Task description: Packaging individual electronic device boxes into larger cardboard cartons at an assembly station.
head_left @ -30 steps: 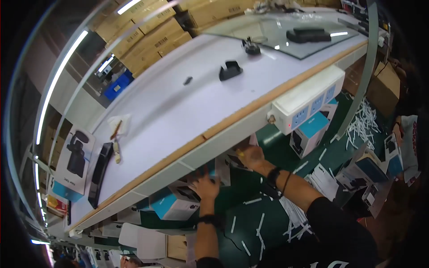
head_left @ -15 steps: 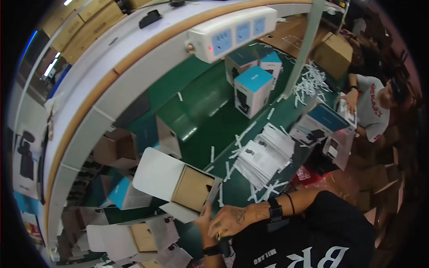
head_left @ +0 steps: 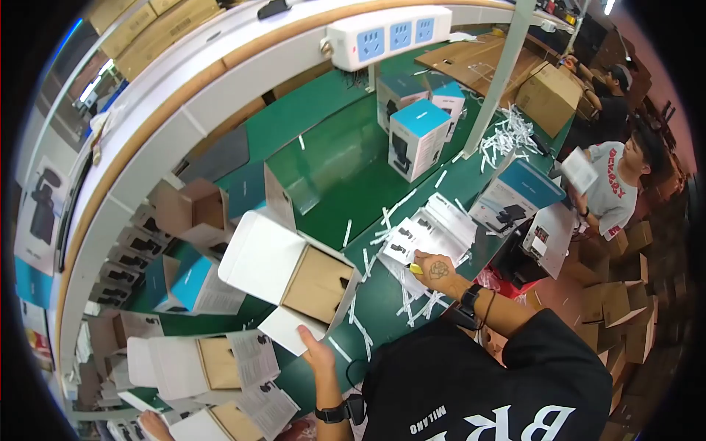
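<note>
White cardboard box (head_left: 266,263) stands open, flap (head_left: 282,330) pinched by my left hand (head_left: 318,351); my half-curled right hand (head_left: 437,270) touches flat paper leaflets (head_left: 416,239), grip unclear.

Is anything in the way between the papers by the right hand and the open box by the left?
Only loose white strips on the green surface between the papers and the open box; nothing tall visibly blocks the gap.

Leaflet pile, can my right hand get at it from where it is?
Most likely yes: your right hand is at the near side of the leaflet pile, and no box stands between them.
</note>
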`<state>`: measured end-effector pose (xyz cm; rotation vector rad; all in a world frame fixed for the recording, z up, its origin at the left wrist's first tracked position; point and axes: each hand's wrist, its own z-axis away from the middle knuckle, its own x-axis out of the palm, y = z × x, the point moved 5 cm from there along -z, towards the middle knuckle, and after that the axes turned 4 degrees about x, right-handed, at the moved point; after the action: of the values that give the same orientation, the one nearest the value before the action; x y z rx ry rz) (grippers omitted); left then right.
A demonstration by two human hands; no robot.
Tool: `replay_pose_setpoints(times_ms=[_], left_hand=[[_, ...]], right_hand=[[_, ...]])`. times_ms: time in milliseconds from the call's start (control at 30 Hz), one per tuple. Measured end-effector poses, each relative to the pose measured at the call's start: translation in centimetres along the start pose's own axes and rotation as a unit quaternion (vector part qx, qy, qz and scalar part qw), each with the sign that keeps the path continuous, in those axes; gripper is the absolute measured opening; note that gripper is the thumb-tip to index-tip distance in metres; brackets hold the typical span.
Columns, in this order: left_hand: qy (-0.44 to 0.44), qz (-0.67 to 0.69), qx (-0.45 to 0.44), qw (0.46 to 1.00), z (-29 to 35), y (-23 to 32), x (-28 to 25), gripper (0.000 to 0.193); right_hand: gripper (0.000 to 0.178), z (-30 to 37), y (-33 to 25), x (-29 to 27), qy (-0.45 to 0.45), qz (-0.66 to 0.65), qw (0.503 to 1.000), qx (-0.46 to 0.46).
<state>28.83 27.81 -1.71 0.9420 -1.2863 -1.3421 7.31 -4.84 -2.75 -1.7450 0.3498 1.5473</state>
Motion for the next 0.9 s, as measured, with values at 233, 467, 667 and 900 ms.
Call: replay_pose_setpoints(times_ms=[233,467,667,900], left_hand=[[-0.042,0.032,-0.073,0.996,4.5,2.3,-1.3,0.049],[-0.069,0.054,-0.097,0.991,7.0,5.3,-2.0,0.047],[-0.139,-0.024,-0.036,0.989,8.2,7.9,-1.6,0.045],[-0.134,-0.046,-0.048,0.989,7.4,8.1,-2.9,0.041]], right_hand=[[0.015,1.2,-2.2,-8.2,0.212,-0.161,0.963,0.041],[0.024,4.2,-21.5,-17.5,0.133,-0.285,0.896,-0.315],[0.012,2.9,-28.6,-8.9,0.008,-0.149,0.901,-0.409],[0.023,5.9,-27.3,-8.2,0.057,-0.225,0.883,-0.407]])
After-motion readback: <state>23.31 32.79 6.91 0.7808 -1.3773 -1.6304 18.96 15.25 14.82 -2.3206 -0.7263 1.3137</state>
